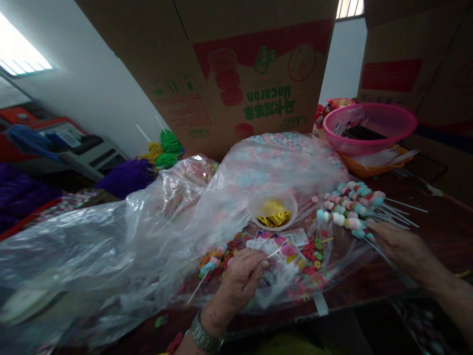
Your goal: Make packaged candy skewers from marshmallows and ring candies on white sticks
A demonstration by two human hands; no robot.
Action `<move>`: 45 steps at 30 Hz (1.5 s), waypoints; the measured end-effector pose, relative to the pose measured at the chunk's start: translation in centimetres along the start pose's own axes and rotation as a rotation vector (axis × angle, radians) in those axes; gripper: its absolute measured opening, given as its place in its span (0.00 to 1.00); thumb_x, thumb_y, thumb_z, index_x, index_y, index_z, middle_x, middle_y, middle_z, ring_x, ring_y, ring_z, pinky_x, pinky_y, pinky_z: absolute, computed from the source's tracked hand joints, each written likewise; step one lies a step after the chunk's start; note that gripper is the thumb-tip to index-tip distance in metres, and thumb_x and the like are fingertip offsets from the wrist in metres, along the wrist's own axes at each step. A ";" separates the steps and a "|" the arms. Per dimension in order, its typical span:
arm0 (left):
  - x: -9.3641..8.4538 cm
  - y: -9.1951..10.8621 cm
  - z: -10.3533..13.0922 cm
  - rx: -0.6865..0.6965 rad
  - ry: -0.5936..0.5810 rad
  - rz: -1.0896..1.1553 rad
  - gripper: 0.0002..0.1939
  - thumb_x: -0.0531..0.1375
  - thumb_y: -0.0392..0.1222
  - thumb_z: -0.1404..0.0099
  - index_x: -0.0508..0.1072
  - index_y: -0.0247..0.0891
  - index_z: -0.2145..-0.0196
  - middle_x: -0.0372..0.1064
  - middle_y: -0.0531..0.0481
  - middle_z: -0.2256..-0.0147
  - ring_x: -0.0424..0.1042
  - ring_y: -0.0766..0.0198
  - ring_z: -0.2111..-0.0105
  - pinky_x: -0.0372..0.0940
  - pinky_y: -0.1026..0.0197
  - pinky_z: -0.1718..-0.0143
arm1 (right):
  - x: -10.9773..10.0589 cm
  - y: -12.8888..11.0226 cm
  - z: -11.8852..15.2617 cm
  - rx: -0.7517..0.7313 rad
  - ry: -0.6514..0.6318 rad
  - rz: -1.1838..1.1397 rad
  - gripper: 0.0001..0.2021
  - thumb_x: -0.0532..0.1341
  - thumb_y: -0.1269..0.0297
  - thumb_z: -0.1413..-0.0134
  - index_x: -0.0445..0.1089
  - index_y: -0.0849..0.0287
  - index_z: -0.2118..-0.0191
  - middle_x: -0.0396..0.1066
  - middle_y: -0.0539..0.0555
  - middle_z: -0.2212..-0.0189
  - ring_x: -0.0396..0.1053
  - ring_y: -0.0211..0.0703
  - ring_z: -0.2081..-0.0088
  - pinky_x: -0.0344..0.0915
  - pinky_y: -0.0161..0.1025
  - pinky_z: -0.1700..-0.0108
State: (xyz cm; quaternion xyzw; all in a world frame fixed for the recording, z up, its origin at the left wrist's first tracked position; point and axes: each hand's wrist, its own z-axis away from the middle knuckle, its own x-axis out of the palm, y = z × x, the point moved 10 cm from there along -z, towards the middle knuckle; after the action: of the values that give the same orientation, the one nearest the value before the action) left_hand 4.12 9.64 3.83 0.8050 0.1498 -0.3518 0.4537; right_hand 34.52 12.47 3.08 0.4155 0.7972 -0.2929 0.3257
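Observation:
My left hand (246, 276), with a watch on the wrist, is closed in a pinch on a thin white stick (277, 249) over the small printed wrappers (291, 251). My right hand (399, 246) reaches to a pile of candy skewers (347, 202) on the right; its fingertips are at the skewer (342, 220) nearest me, and its grip is partly hidden. Another candy skewer (210, 266) lies left of my left hand, beside colourful ring candies (236, 241). Behind the wrappers stands a round tub (275, 217) with gold ties.
A large clear plastic bag (166, 202) spreads over the left and middle, with pastel candies (284, 143) at the back. A cardboard box (266, 64) stands behind. At the back right, a pink basket (399, 123) sits above an orange tray (365, 170).

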 end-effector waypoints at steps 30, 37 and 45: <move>0.6 0.5 -0.5 0.023 -0.083 -0.069 0.11 0.50 0.38 0.33 0.72 0.36 0.64 0.73 0.48 0.66 0.69 0.62 0.64 0.61 0.60 0.59 | -2.5 -7.1 -0.3 -0.229 -0.093 -0.059 0.16 0.52 0.73 0.48 0.69 0.54 0.56 0.74 0.54 0.64 0.72 0.45 0.65 0.69 0.40 0.62; -0.2 0.4 -0.4 0.024 -0.023 0.041 0.11 0.50 0.38 0.33 0.72 0.37 0.62 0.73 0.48 0.65 0.70 0.64 0.64 0.62 0.62 0.59 | -3.8 -7.1 0.3 -0.196 -0.007 -0.054 0.13 0.53 0.70 0.44 0.66 0.56 0.53 0.74 0.54 0.64 0.73 0.45 0.64 0.69 0.40 0.59; -0.4 0.6 -0.6 0.024 -0.020 0.054 0.11 0.50 0.37 0.33 0.72 0.36 0.61 0.74 0.49 0.66 0.70 0.64 0.65 0.62 0.62 0.60 | -3.5 -9.7 0.9 -0.339 -0.058 -0.030 0.18 0.51 0.81 0.48 0.67 0.60 0.53 0.73 0.57 0.64 0.71 0.45 0.62 0.65 0.41 0.58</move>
State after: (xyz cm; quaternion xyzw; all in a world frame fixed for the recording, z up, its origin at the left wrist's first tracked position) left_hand 4.48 9.82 4.68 0.8105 0.1191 -0.3493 0.4549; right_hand 28.03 5.47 7.11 0.3342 0.8315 -0.1709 0.4095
